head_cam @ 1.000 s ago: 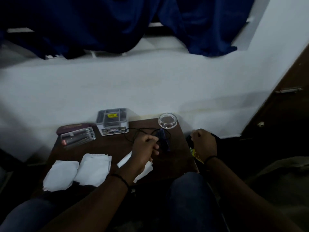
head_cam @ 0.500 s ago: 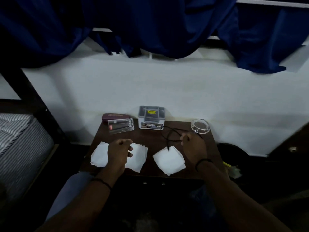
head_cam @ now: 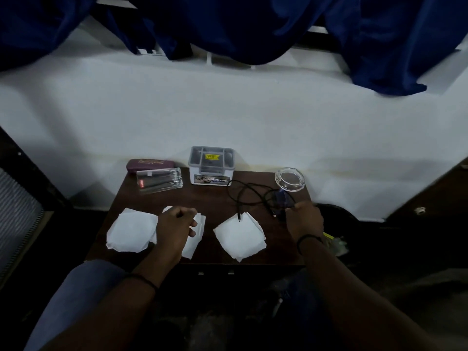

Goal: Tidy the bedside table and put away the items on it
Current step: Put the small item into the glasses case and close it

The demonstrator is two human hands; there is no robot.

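I am taking the grey organiser box (head_cam: 211, 165) at the back of the bedside table (head_cam: 210, 198) as my landmark. My right hand (head_cam: 305, 220) is sitting in front of it and off to the right, fingers curled round a small dark blue charger block (head_cam: 281, 199) just this side of the glass ashtray (head_cam: 289, 179). Its black cable (head_cam: 247, 192) is trailing loose towards the box, with one plug end lying on the nearest white tissue (head_cam: 240, 236). My left hand (head_cam: 176, 229) is hovering in front of the box and slightly left, loosely fisted over another tissue (head_cam: 196, 233); I cannot tell whether it is pinching the paper. The step, as I judge it, is gathering the charger, so I am planning to lift slowly and coil the slack first. A snagged loop could drag the ashtray or flick the tissue off the edge. The clear case (head_cam: 159, 180) and maroon case (head_cam: 150, 165), left of the box, are waiting their turn.
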